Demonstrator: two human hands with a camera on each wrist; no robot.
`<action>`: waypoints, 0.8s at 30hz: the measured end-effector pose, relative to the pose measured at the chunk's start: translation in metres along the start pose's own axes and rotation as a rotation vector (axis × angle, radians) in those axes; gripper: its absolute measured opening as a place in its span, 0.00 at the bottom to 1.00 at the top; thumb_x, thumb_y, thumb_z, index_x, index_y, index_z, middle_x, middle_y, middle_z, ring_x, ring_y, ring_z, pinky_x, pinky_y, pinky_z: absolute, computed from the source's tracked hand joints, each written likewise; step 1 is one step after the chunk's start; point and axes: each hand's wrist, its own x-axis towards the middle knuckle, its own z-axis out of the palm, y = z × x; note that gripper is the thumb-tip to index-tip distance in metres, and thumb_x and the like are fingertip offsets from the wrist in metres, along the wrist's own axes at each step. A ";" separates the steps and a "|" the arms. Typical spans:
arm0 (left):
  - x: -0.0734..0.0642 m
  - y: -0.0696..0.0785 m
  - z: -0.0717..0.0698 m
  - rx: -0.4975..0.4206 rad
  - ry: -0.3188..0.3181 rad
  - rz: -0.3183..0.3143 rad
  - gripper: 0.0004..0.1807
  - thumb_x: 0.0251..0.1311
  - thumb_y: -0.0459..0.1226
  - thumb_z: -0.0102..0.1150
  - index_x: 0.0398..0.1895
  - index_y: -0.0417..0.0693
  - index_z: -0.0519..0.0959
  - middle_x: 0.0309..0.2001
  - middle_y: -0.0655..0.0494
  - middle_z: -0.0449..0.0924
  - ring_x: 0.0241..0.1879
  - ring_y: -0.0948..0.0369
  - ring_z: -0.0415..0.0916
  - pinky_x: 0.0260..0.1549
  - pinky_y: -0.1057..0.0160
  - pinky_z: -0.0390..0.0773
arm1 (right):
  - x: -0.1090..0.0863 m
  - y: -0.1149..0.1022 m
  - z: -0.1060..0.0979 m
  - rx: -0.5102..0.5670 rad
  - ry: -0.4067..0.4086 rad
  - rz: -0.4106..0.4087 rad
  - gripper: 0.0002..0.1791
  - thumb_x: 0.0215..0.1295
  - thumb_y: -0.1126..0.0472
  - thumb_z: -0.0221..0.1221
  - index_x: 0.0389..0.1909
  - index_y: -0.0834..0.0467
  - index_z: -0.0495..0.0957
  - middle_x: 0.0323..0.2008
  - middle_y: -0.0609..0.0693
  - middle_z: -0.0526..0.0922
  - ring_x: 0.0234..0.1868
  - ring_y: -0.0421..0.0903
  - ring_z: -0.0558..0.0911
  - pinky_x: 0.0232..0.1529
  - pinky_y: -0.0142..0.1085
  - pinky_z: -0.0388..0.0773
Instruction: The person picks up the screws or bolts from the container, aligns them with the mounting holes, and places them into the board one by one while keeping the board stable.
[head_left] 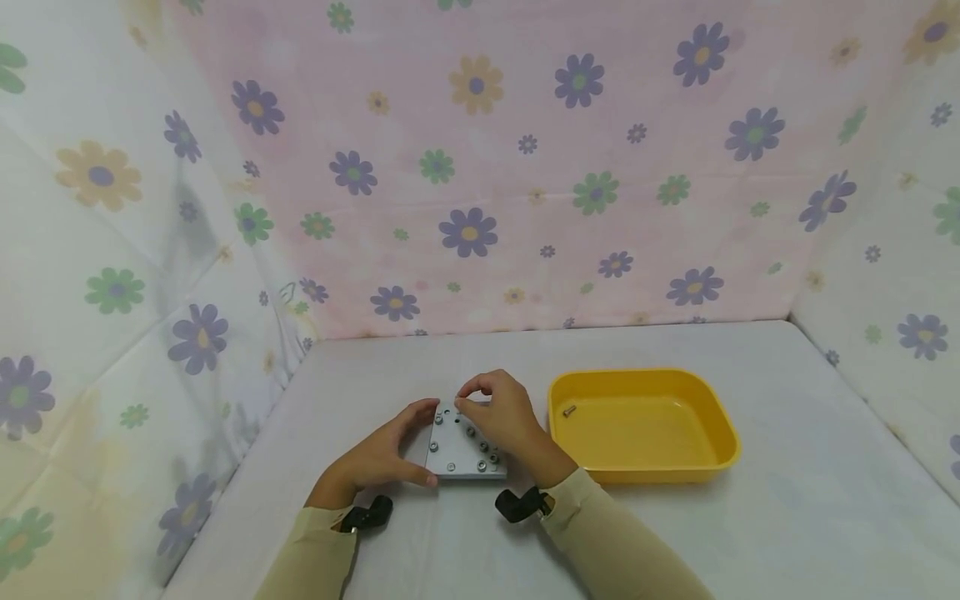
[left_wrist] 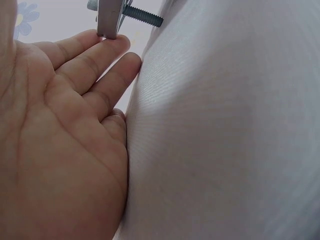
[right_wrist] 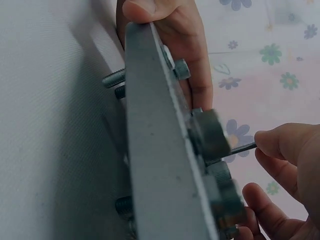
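Note:
A grey metal plate [head_left: 459,443] lies above the table, with several socket-head screws [head_left: 482,466] standing in its holes. Their threaded ends [left_wrist: 145,16] stick out underneath, as the left wrist view shows. My left hand [head_left: 378,457] holds the plate by its left side, thumb at the near corner and fingertips [left_wrist: 117,42] against the far edge. Over the plate's far part, my right hand [head_left: 512,417] pinches a thin dark metal rod [right_wrist: 242,149] between thumb and forefinger. The rod's far end is hidden behind the screw heads in the right wrist view.
A yellow tray [head_left: 645,477] stands on the white table [head_left: 787,500] to the right, close to my right hand. One small screw [head_left: 569,411] lies in its left part. Flower-patterned cloth [head_left: 517,275] hangs behind the table and at both sides.

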 end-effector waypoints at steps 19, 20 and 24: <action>0.000 0.003 0.000 -0.015 0.000 -0.019 0.67 0.39 0.47 0.87 0.82 0.57 0.54 0.80 0.55 0.61 0.81 0.51 0.51 0.77 0.32 0.40 | -0.002 0.005 0.005 -0.034 0.008 -0.015 0.03 0.65 0.47 0.69 0.37 0.37 0.89 0.53 0.43 0.81 0.62 0.49 0.75 0.68 0.53 0.70; 0.000 0.003 0.000 -0.015 0.000 -0.021 0.67 0.39 0.47 0.87 0.82 0.57 0.54 0.80 0.55 0.61 0.82 0.51 0.51 0.77 0.32 0.40 | -0.002 0.005 0.005 -0.035 0.008 -0.014 0.03 0.65 0.47 0.69 0.37 0.37 0.89 0.53 0.43 0.81 0.62 0.49 0.75 0.68 0.53 0.70; 0.000 0.003 0.001 -0.016 0.001 -0.018 0.67 0.39 0.47 0.87 0.82 0.57 0.53 0.80 0.56 0.61 0.82 0.51 0.51 0.77 0.32 0.40 | -0.002 0.004 0.004 -0.046 0.004 -0.015 0.02 0.65 0.47 0.69 0.36 0.37 0.89 0.53 0.44 0.81 0.63 0.49 0.75 0.68 0.54 0.71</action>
